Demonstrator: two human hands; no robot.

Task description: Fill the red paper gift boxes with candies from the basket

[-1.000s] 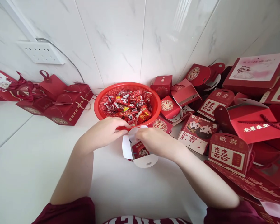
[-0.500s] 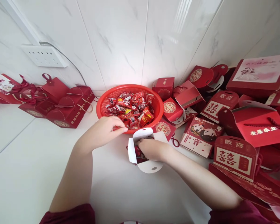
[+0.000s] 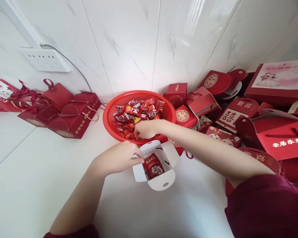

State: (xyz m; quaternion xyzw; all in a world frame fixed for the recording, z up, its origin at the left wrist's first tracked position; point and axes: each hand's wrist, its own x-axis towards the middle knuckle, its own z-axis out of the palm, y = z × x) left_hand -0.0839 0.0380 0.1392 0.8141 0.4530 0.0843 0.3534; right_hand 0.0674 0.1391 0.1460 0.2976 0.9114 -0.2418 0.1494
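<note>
A small paper gift box (image 3: 161, 181) stands with its white flaps spread and its top facing up. Inside lie red wrapped candies (image 3: 152, 165). My left hand (image 3: 119, 158) is at the box's left back corner, with thumb and fingers closed on its edge. Behind the box, a red plastic basket (image 3: 108, 127) holds many candies in red wrappers (image 3: 125, 117). My right hand (image 3: 147, 129) reaches into the basket's front part, its fingers curled down among the candies. The right fingertips are hidden, so what they grip cannot be made out.
Red gift boxes (image 3: 73, 114) stand at the left by the wall. On the right, a pile of red boxes (image 3: 278, 132) crowds close to the basket and my right forearm. A socket strip (image 3: 44, 59) with a cable is on the tiled wall (image 3: 129, 43).
My right hand has left the box and moved up into the basket, uncovering the candies in the box. My left hand has come from the basket's front rim to the box's edge.
</note>
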